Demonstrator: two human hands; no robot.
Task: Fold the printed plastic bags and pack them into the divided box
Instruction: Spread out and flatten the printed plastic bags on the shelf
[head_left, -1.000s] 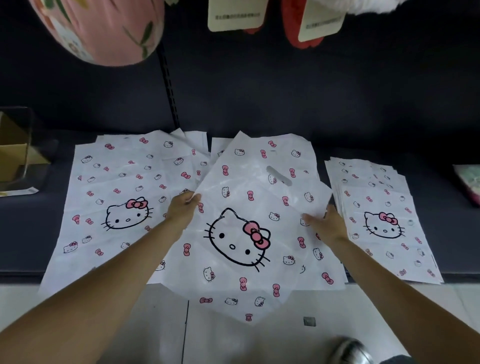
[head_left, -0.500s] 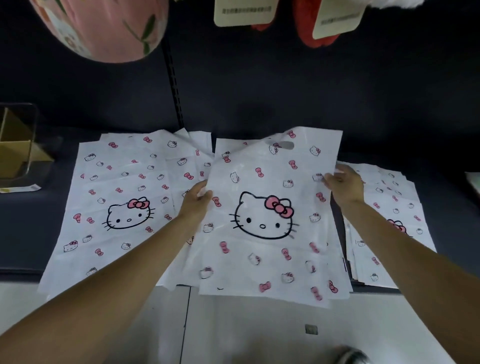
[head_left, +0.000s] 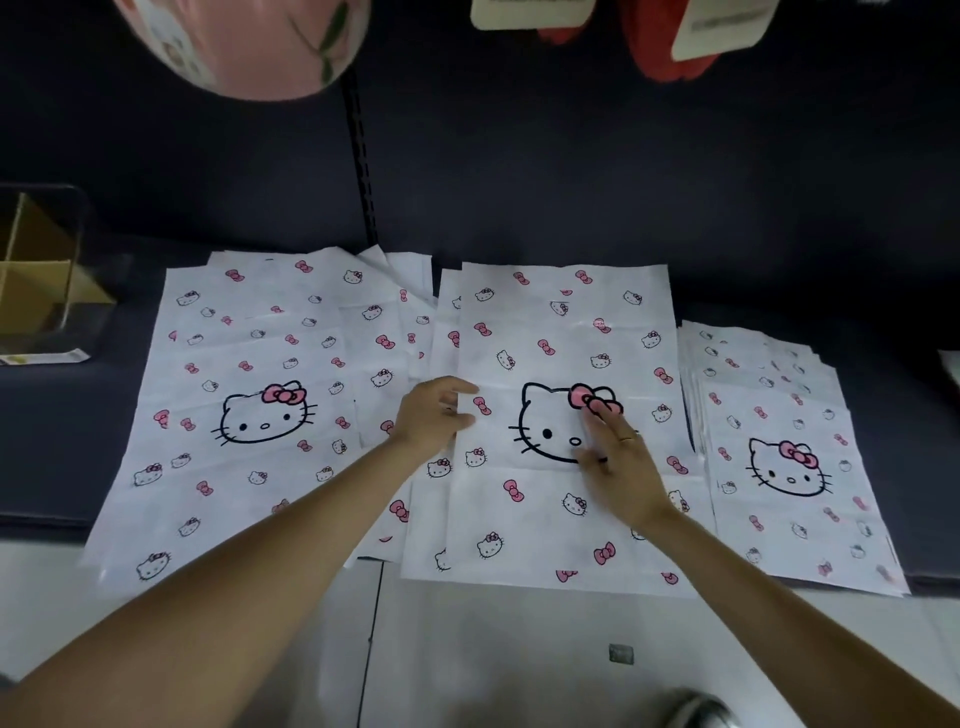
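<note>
Right hand (head_left: 618, 467) lies flat, fingers straight, on the middle bag (head_left: 561, 332) (cat print); left hand (head_left: 434, 418), apparently relaxed, touches its left edge.

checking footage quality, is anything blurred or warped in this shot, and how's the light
Head view: the right hand shows motion blur at its fingertips on the middle bag; the left hand is slightly soft. Wide-angle bending curves the shelf edge. Light is dim and even, the backdrop dark, with no glare on the bags.
</note>
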